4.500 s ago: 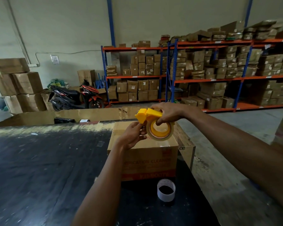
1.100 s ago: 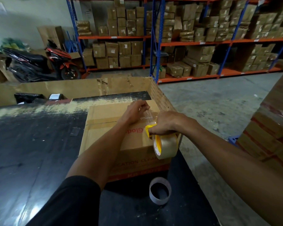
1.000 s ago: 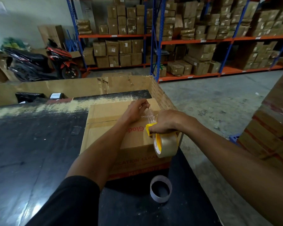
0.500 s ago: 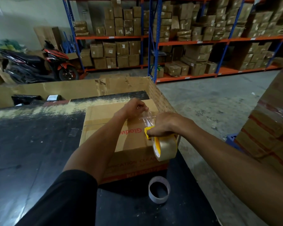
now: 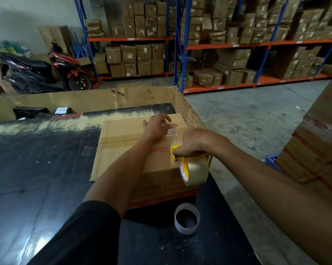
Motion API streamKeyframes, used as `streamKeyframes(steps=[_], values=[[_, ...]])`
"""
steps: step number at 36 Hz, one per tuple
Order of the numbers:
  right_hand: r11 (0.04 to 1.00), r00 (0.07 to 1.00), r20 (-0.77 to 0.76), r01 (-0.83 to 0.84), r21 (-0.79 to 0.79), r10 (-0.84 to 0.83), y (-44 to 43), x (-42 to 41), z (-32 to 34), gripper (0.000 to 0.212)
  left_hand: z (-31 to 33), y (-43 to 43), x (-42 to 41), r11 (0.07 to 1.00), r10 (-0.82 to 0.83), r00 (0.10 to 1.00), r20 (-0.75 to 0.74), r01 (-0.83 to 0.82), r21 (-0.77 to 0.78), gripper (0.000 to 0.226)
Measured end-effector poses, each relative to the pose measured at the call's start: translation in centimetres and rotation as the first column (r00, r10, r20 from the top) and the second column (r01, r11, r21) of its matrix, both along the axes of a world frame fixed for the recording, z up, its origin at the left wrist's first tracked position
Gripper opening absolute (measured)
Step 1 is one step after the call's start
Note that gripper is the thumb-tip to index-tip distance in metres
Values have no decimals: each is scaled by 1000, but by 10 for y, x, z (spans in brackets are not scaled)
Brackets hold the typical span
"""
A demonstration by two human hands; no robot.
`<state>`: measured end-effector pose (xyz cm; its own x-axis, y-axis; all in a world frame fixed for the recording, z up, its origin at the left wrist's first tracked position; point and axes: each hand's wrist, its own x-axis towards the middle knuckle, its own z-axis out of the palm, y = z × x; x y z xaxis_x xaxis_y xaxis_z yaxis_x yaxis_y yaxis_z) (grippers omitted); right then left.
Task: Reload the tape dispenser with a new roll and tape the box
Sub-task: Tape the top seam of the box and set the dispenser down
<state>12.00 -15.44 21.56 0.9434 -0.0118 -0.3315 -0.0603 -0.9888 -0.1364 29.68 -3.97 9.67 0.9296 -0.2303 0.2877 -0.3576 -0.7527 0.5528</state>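
A brown cardboard box (image 5: 123,150) with red print sits on the black table (image 5: 37,178), near its right edge. My right hand (image 5: 192,142) grips a yellow tape dispenser (image 5: 173,152) at the box's right side. A roll of clear tape (image 5: 194,169) hangs on the dispenser, below that hand. My left hand (image 5: 157,127) lies flat on the box top, fingers spread, pressing a crinkled strip of clear tape (image 5: 172,131) near the centre seam. The strip runs from there to the dispenser.
An empty white tape core (image 5: 187,218) stands on the table in front of the box. A low cardboard wall (image 5: 84,100) borders the table's far side. Wrapped cartons (image 5: 314,150) are stacked at right. Shelves of boxes and a scooter (image 5: 46,71) stand behind.
My left hand has flattened onto the box top and pushed the tape end down. My right hand and the dispenser have stayed at the box's right edge.
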Motion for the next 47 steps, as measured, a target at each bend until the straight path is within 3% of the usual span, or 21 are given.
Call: streamKeyframes(steps=[3,6,9,11,13,17,21,27,33,38,42,47], values=[[1000,1000,1,-11,-17,11,1,0,0,29,2,4,0,961,114,993,-16,-114,-251,14],[1000,1000,5,-3,-12,3,0,0,2,29,8,10,-13,948,11,996,85,17,-319,17],[1000,1000,-10,-9,-20,9,2,1,4,27,7,15,-30,959,-245,940,238,271,-81,23],[999,1000,-6,0,-40,0,3,1,4,30,-4,16,-36,906,-423,889,172,412,97,30],[998,1000,-7,28,-52,-29,4,2,5,39,-15,17,-34,859,-488,871,57,468,209,39],[997,999,-19,44,-58,-45,7,1,6,44,-18,17,-36,824,-408,909,-84,406,395,53],[997,999,-43,9,-78,-12,6,-2,6,42,-14,14,-46,795,-352,924,-152,381,472,59],[999,983,-182,10,-45,-18,4,-24,21,41,-4,10,-50,790,-311,928,-203,372,487,59],[998,991,-128,16,-54,-23,9,-38,21,41,5,11,-59,769,-309,920,-241,391,505,65],[999,994,-106,35,16,-33,11,-44,28,56,4,9,-75,746,-294,918,-265,394,537,74],[1000,995,-95,22,2,-22,11,-46,25,45,1,8,-74,758,-263,934,-242,355,547,75],[998,997,-77,15,-55,-19,7,-56,9,52,-1,7,-75,768,-253,938,-236,343,540,75]])
